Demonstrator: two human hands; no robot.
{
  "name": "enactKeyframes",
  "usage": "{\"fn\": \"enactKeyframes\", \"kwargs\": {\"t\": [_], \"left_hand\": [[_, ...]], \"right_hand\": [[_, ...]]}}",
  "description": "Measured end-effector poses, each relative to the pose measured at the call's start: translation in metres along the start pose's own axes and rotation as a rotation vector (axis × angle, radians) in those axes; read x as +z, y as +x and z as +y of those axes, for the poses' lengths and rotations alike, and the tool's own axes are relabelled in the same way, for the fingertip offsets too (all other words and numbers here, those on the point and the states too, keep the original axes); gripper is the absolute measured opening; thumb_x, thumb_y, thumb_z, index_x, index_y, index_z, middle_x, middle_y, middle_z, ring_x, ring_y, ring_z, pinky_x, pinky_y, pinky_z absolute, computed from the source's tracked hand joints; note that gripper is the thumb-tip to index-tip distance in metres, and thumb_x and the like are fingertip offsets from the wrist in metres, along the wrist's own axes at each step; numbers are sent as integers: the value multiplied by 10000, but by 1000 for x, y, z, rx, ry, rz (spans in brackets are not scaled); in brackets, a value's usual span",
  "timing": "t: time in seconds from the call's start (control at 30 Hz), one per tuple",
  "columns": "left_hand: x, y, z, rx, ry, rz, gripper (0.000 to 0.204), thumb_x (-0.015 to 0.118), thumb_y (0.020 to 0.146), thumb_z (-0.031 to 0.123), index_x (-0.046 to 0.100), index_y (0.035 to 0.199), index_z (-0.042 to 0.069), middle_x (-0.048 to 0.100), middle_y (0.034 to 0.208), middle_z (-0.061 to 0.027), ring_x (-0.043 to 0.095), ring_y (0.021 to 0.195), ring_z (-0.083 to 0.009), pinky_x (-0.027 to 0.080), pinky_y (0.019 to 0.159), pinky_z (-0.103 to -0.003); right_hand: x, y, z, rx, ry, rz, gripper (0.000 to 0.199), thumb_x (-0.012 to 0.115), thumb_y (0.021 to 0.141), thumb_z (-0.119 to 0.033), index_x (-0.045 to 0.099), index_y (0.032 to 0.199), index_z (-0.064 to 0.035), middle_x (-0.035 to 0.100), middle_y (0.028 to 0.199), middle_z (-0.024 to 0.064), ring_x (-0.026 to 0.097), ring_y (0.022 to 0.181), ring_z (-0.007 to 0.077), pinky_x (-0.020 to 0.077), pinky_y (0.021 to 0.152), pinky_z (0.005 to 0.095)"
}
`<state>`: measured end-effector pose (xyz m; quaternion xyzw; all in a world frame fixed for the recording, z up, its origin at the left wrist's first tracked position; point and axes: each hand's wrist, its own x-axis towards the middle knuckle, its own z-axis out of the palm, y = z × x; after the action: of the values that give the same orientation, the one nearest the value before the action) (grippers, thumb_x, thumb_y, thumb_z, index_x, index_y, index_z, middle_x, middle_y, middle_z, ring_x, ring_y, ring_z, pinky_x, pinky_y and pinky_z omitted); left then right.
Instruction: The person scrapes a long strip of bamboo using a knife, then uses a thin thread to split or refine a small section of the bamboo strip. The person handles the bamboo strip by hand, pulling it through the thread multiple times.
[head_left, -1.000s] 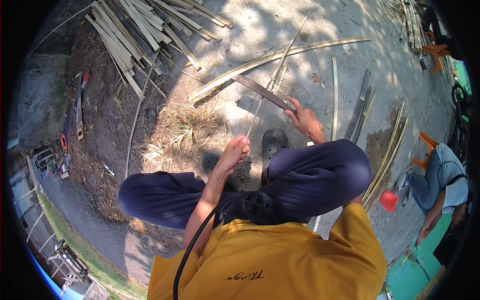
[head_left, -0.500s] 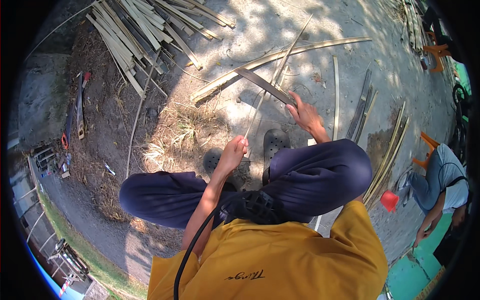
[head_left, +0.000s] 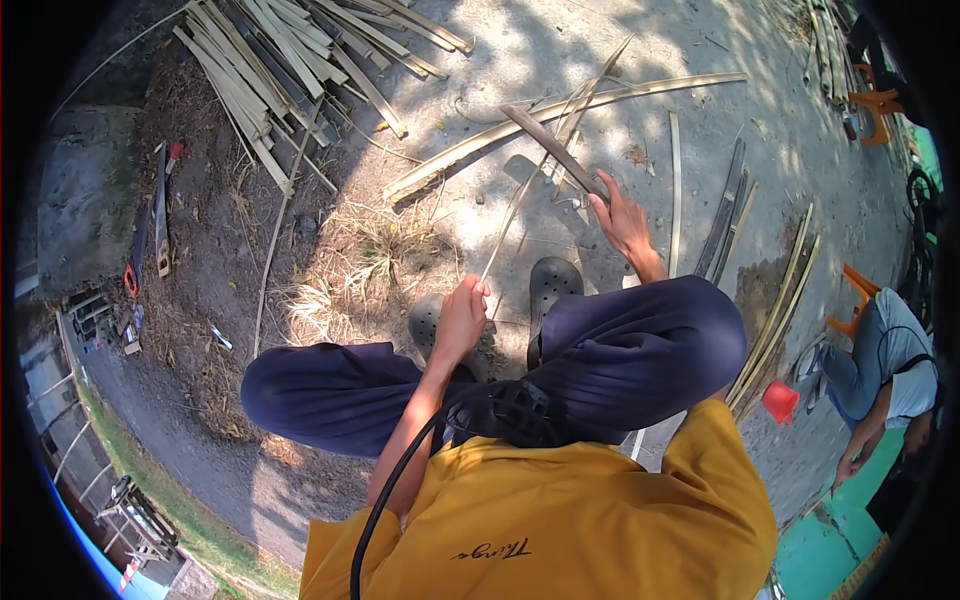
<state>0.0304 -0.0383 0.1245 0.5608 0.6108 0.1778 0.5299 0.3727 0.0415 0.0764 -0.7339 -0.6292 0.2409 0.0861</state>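
My left hand (head_left: 462,315) is closed on the near end of a thin pale bamboo strip (head_left: 507,222), which slants up and away to the right. My right hand (head_left: 622,225) grips a machete (head_left: 553,146) with a long dark blade pointing up and to the left. That blade lies across the strip, seemingly against it; the exact contact is too small to tell. Its handle is mostly hidden in my fingers. Beyond, a wider split bamboo slat (head_left: 440,165) lies on the ground, and the strip passes over it.
A pile of split bamboo slats (head_left: 255,75) lies far left, near a handsaw (head_left: 137,240). More slats (head_left: 775,310) rest to my right, near a red plastic container (head_left: 780,402). Another person (head_left: 880,360) sits at the right edge. Dry grass (head_left: 360,255) lies left of my clogs.
The machete and my right hand have shifted outward to the right along the strip, and the blade sits farther from my left hand. My left hand has moved only slightly.
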Motion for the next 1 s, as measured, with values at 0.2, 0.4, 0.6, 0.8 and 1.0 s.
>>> {"fn": "enactKeyframes", "kwargs": {"t": [0.2, 0.4, 0.6, 0.8, 1.0], "left_hand": [[-6, 12, -8, -113, -334, -251, 273, 405, 1101, 222, 623, 1207, 96, 506, 667, 8, 421, 485, -104, 392, 471, -316], [-31, 44, -15, -450, -154, -380, 425, 512, 1054, 428, 615, 1259, 70, 612, 749, -52, 601, 587, -125, 512, 543, -292], [-21, 93, -49, -399, 498, -246, 818, 678, 884, 654, 593, 1380, 10, 673, 1227, -274, 622, 1241, -414, 477, 1054, -510], [-3, 122, -18, -101, 625, 119, 641, 774, 851, 475, 616, 1256, 4, 593, 1326, -260, 595, 1200, -423, 507, 999, -538], [41, 179, -31, -15, 601, 134, 444, 746, 895, 401, 667, 1124, 28, 681, 1167, -242, 666, 1083, -423, 548, 897, -532]], "right_hand": [[7, -25, -31, -12, 248, 41, 655, 528, 1057, -471, 349, 1591, -136, 667, 741, 180, 687, 719, 397, 498, 685, 487], [16, -34, -17, 127, 571, 122, 681, 524, 1065, -425, 310, 1617, -89, 653, 739, 156, 683, 718, 304, 500, 722, 440], [31, -64, 15, 258, 371, 251, 695, 555, 1042, -450, 333, 1600, -99, 694, 793, 200, 704, 788, 409, 516, 770, 460], [55, -106, 40, 500, 192, 271, 667, 634, 999, -480, 423, 1540, -152, 611, 699, 189, 637, 645, 396, 436, 634, 510], [76, -115, 63, 514, 256, 204, 705, 655, 988, -457, 398, 1554, -123, 643, 720, 207, 681, 723, 412, 486, 686, 501]]}}
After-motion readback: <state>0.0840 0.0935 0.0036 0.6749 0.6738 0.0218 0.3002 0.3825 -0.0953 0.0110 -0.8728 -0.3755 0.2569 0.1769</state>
